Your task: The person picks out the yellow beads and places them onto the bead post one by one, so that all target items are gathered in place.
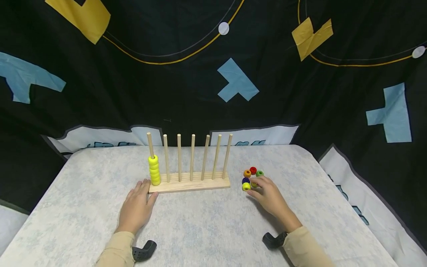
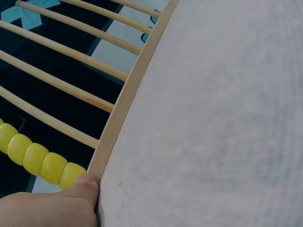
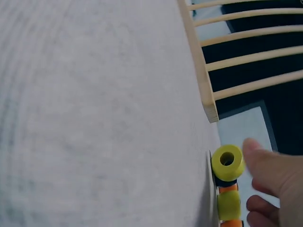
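A wooden peg rack [image 1: 197, 184] stands on the table, with several upright dowels on a flat base. Several yellow beads [image 1: 154, 170] are stacked on its leftmost dowel. My left hand [image 1: 135, 207] rests at the base's left end, its thumb [image 2: 84, 187] against the front edge beside the lowest bead. To the right of the rack lies a cluster of loose beads: red [image 1: 253, 170], orange [image 1: 247, 173], green [image 1: 259, 173], dark blue [image 1: 245, 180] and yellow [image 1: 246, 187]. Over that cluster is my right hand [image 1: 269, 196], thumb and fingers apart near the front yellow bead [image 3: 228, 162]. Its fingers partly hide another yellowish bead.
The pale mottled tabletop [image 1: 207, 230] extends in front of the rack and out to both sides. A black cloth [image 1: 186, 96] with blue and gold shapes hangs behind the table. Dark curved wrist mounts [image 1: 144, 251] stick out from both sleeves.
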`<state>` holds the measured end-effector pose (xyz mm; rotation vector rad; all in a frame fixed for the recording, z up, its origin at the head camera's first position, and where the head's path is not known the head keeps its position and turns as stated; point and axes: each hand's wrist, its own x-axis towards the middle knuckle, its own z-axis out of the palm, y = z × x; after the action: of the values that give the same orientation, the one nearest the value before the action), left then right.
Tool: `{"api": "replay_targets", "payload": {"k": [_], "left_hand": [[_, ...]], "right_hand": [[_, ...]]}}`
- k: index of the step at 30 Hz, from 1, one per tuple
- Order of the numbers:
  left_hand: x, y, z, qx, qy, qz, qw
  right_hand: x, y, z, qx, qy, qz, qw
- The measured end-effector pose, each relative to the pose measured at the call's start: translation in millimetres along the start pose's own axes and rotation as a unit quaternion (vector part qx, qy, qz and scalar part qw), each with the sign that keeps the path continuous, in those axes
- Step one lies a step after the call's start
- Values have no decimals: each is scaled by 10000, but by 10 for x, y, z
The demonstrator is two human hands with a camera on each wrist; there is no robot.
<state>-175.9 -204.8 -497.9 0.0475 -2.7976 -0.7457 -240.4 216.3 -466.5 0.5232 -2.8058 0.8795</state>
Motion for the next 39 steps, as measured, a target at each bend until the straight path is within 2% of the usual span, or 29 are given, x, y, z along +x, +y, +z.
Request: {"api": "replay_targets", "payload": {"k": [6, 16, 26, 34, 39], "left_hand": [[5, -4, -5, 36, 15, -6, 10000], [-2, 0, -9, 47, -38, 6, 10000], [2, 2, -8, 47, -14, 6, 10000], [10, 14, -18, 65, -49, -7, 10000], [-2, 9, -9, 46, -21, -23, 10000]], "right_hand": [[-9, 82, 49, -100, -27, 97, 9999], [45, 68, 109, -243, -169, -142, 9995], [118, 38, 164, -311, -299, 66, 9990], [55, 42, 184, -615, -132, -223, 9978], [17, 44, 191, -548, -182, -325, 9978]]}}
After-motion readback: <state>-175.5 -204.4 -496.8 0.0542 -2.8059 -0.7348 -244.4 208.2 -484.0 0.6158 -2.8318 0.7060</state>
